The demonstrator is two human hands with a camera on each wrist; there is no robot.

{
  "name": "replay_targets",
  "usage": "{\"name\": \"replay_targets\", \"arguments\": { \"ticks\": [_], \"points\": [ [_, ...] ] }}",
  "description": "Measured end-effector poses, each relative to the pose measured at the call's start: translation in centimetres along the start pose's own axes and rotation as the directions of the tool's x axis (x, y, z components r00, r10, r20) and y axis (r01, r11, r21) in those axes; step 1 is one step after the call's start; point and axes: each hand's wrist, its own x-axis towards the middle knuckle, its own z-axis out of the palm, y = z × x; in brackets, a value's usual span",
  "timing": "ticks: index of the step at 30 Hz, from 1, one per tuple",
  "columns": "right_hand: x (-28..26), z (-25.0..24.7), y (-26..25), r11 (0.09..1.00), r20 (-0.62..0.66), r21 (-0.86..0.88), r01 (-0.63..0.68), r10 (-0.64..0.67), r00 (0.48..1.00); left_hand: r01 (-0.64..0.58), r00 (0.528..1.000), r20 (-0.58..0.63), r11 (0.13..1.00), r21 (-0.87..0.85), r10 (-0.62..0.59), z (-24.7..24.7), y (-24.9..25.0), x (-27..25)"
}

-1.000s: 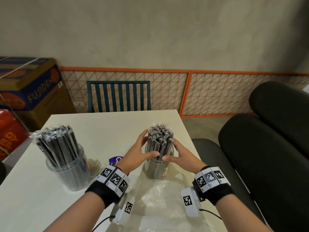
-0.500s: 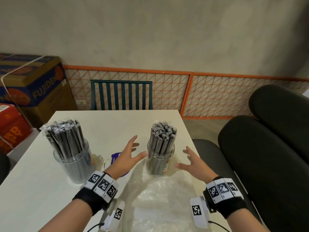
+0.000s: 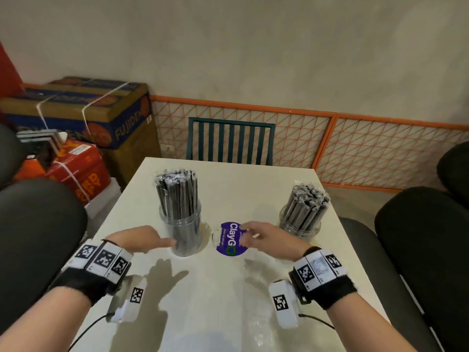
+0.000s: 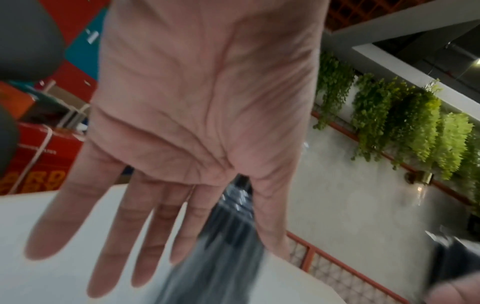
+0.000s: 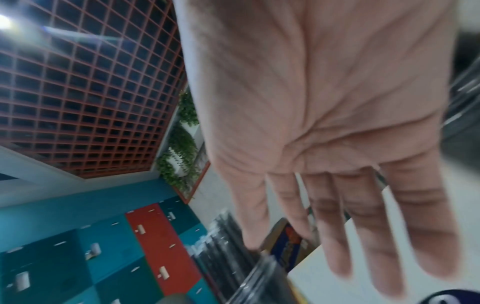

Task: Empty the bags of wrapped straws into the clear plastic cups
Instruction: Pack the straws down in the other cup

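The left hand [image 3: 137, 240] hovers just left of the left cup [image 3: 180, 233], fingers [image 4: 109, 236] straight and spread, holding nothing; its thumb tip comes close to the cup wall, contact unclear. That clear cup stands full of wrapped straws [image 3: 177, 194]. Right of the left cup lies a purple round sticker [image 3: 229, 241] on the bench [image 3: 228, 301], and the right hand [image 3: 266, 241] reaches over it, fingers [image 5: 369, 236] extended and apart, empty. Farthest from the left cup, the right cup [image 3: 300, 224] holds its own bundle.

Both cups look filled, so the emptying seems done; what remains is probably clearing the crumpled clear bag [image 3: 256, 288] lying nearer the person than the left cup.

The wrist views confirm bare open palms, which the head view hides; only the head view shows the bag and both cups together.
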Motion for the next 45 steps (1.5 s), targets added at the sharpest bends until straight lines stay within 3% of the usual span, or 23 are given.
{"name": "replay_targets", "arguments": {
  "ticks": [2, 4, 9, 11, 13, 17, 22, 24, 27, 29, 38, 42, 45],
  "points": [
    [2.6, 1.3, -3.2, 0.994, -0.119, 0.072, 0.082, -0.073, 0.99, -0.002, 0.996, -0.084, 0.998, -0.062, -0.004, -1.8, -1.4, -0.1],
    [5.0, 2.7, -5.7, 0.982, -0.208, 0.124, 0.139, -0.112, 0.972, -0.114, 0.983, -0.168, 0.972, -0.204, 0.08, -3.2, -2.0, 0.1],
    [9.7, 6.0, -8.3, 0.975, -0.292, 0.151, 0.164, -0.115, 0.949, -0.457, 0.867, -0.402, 0.791, -0.406, 0.295, -3.8, -0.9, 1.5],
    [10.7, 6.7, -8.7, 0.963, -0.329, 0.184, 0.198, -0.13, 0.936, -0.548, 0.817, -0.468, 0.709, -0.445, 0.338, -3.5, -0.2, 2.3],
    [11.4, 7.0, -8.9, 0.941, -0.353, 0.244, 0.236, -0.14, 0.925, -0.588, 0.797, -0.486, 0.638, -0.496, 0.357, -3.3, 0.2, 3.2],
    [12.6, 7.1, -9.5, 0.942, -0.371, 0.251, 0.221, -0.117, 0.921, -0.631, 0.764, -0.517, 0.616, -0.472, 0.386, -3.9, 0.3, 5.0],
    [12.3, 4.9, -10.6, 0.952, -0.44, 0.156, 0.264, -0.172, 0.882, -0.739, 0.657, -0.593, 0.554, -0.384, 0.466, -6.2, 0.0, 4.5],
    [11.8, 3.9, -10.6, 0.948, -0.342, 0.16, 0.276, -0.209, 0.916, -0.747, 0.658, -0.552, 0.538, -0.391, 0.512, -6.7, -0.4, 4.1],
    [11.1, 3.7, -10.3, 0.962, -0.138, 0.161, 0.219, -0.198, 0.971, -0.711, 0.703, -0.461, 0.561, -0.425, 0.542, -6.0, -0.8, 4.1],
    [11.2, 4.5, -10.0, 0.964, -0.106, 0.182, 0.192, -0.175, 0.979, -0.69, 0.724, -0.404, 0.565, -0.454, 0.56, -5.0, -1.0, 4.4],
    [13.5, 7.9, -9.5, 0.94, -0.409, 0.244, 0.236, -0.121, 0.904, -0.665, 0.743, -0.445, 0.48, -0.572, 0.5, -3.8, -0.4, 6.3],
    [13.8, 7.8, -9.9, 0.939, -0.446, 0.265, 0.218, -0.081, 0.891, -0.681, 0.732, -0.462, 0.554, -0.479, 0.5, -4.2, 0.3, 6.3],
    [13.6, 7.3, -10.2, 0.934, -0.446, 0.285, 0.216, -0.07, 0.892, -0.709, 0.705, -0.5, 0.503, -0.494, 0.503, -4.7, 0.5, 6.0]
  ]
}}
